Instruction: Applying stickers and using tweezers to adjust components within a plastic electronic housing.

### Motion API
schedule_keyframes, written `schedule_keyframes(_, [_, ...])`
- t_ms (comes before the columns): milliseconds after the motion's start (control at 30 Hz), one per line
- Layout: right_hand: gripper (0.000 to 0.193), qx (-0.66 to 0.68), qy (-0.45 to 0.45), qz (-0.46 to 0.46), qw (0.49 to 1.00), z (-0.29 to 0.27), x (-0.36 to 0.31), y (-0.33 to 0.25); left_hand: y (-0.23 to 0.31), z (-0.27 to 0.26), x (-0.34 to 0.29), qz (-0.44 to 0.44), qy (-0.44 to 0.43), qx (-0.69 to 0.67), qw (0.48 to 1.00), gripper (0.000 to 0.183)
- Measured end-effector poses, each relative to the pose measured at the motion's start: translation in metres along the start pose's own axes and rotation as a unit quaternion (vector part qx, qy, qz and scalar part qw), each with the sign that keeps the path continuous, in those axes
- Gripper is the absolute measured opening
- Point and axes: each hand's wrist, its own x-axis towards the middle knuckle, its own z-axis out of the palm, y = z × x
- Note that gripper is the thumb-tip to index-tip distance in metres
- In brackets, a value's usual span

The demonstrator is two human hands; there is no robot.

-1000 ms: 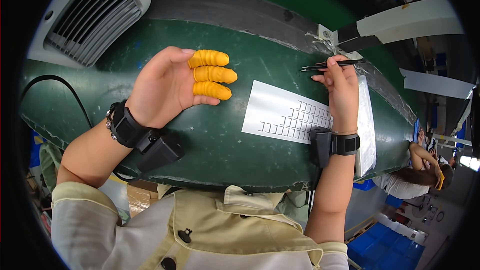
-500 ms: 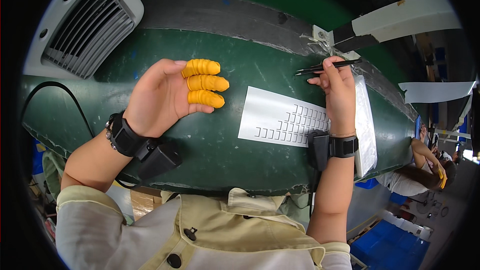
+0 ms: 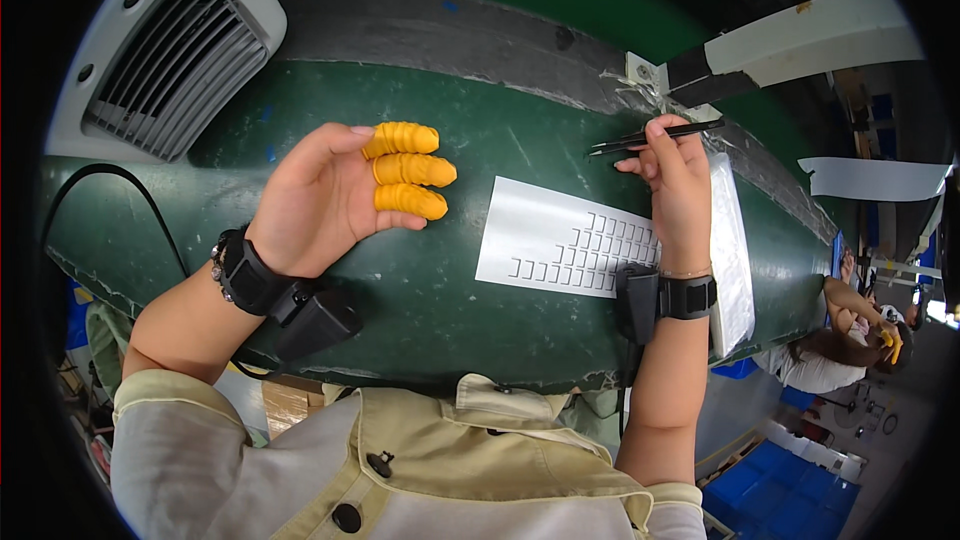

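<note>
My left hand [image 3: 325, 190] hovers palm up over the green table, holding nothing. Its fingers are apart, and yellow finger cots [image 3: 415, 170] cover three of them. Black tweezers [image 3: 700, 127] are pinched between the thumb and fingers of my right hand [image 3: 680, 190], their tips pointing left and apart. Below those tips lies a white sheet [image 3: 525, 225] bearing rows of small dark bracket-shaped pieces or marks; I cannot tell which. My right wrist covers the sheet's right end.
A white vented machine [image 3: 180, 60] stands at the far left, with a black cable [image 3: 130, 172] beneath it. A clear-wrapped white pack [image 3: 733, 260] lies right of my right hand. A grey strip [image 3: 420, 25] runs along the table's back. Another person [image 3: 830, 350] sits at the far right.
Both my hands and the tweezers stay nearly still. At the far right the other person's head and yellow-tipped hand have shifted slightly.
</note>
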Motion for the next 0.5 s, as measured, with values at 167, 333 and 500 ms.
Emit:
schedule_keyframes(167, [0.016, 0.004, -0.007, -0.003, 1.000, -0.0006, 0.0005, 0.0011, 0.0001, -0.0026, -0.0002, -0.001, 0.003, -0.001, 1.000, 0.043])
schedule_keyframes(333, [0.016, 0.003, -0.006, -0.003, 1.000, -0.0010, 0.0001, 0.0010, -0.0004, -0.0013, 0.0003, -0.003, 0.005, 0.003, 1.000, 0.042])
schedule_keyframes(500, [0.015, 0.006, -0.005, -0.004, 1.000, -0.0009, -0.0009, 0.0000, -0.0003, 0.0006, 0.0000, -0.002, 0.000, 0.006, 1.000, 0.043])
